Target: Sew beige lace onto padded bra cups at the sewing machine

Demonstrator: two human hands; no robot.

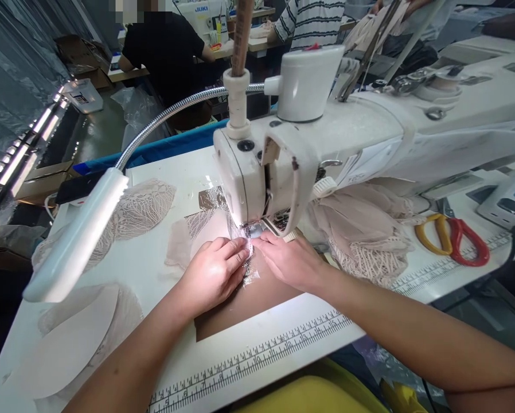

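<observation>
Under the head of a white sewing machine, both hands work close to the needle area. My left hand has its fingers pressed together on a beige lace piece, which has a smooth pale cup-shaped panel in it. From the other side, my right hand brings its bent fingertips together at the same edge of lace, just in front of the presser foot. The fingertips hide most of the edge. Beneath lies a brown sheet with shiny clear tape on it.
Lace pieces and pale cup panels lie left, below a bendable lamp. Gathered beige lace fabric and red-and-yellow-handled scissors are right. A printed ruler runs along the front edge. Other people sit beyond.
</observation>
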